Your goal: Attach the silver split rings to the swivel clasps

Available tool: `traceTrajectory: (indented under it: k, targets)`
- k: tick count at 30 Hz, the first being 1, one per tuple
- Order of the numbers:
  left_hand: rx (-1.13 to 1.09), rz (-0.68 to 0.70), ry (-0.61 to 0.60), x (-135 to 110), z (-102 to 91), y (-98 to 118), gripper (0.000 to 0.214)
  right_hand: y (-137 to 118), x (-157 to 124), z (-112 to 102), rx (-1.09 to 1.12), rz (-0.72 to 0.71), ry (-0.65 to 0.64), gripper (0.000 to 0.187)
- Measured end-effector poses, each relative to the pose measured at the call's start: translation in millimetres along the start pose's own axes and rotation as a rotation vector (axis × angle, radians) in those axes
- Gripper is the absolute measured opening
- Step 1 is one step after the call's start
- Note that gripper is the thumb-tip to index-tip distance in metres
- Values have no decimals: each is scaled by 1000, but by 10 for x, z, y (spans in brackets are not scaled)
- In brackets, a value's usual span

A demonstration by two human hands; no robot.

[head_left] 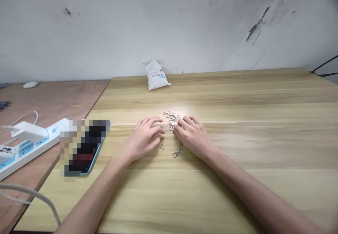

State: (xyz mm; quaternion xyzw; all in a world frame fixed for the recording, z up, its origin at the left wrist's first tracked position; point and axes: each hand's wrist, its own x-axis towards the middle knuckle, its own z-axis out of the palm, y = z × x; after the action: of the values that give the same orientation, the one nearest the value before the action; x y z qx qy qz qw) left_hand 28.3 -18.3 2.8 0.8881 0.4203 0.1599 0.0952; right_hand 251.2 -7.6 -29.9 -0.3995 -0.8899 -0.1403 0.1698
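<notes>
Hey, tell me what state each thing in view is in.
Left hand: fingers curved and apart.
Right hand: fingertips at the metal clasps, grip unclear.
Metal clasps: bunched loosely on the table.
Small rings: lying together.
Nearest clasp: lying on the table.
Packet: label facing out; sealed or not unclear.
Phone: lying down; screen obscured.
Power strip: white adapter seemingly plugged in.

A pale wood-grain desk bore small items.
Near its middle lay a loose cluster of silvery clasps and rings, with a pair of rings and another clasp on the nearer side. A phone, partly pixelated, lay toward the left edge; a printed white package sat close to the far edge.
</notes>
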Motion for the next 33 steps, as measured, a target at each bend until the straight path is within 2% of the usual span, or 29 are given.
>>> traceTrajectory:
  k: [7, 10, 16, 20, 23, 29, 33]
  targets:
    - [-19, 6, 2, -6, 99, 3, 14, 3, 9, 2, 89, 40, -3, 24]
    - [-24, 16, 7, -5, 113, 13, 14, 13, 7, 12, 183, 65, -25, 21]
    - [-22, 11, 37, 8, 155, 46, 16, 30, -36, 30, 404, 148, -35, 30]
    - [-18, 14, 48, 8, 175, 57, 14, 39, -55, -27, 416, 238, -50, 13]
    - [-18, 16, 48, 10, 186, 59, 13, 45, -62, -62, 366, 210, -59, 4]
    - [56, 28, 66, 24, 200, 67, 22, 6, -40, 1, 277, 133, -21, 13]
    - [47, 46, 62, 34, 211, 102, 25, -41, -24, 31, 392, 133, -14, 11]
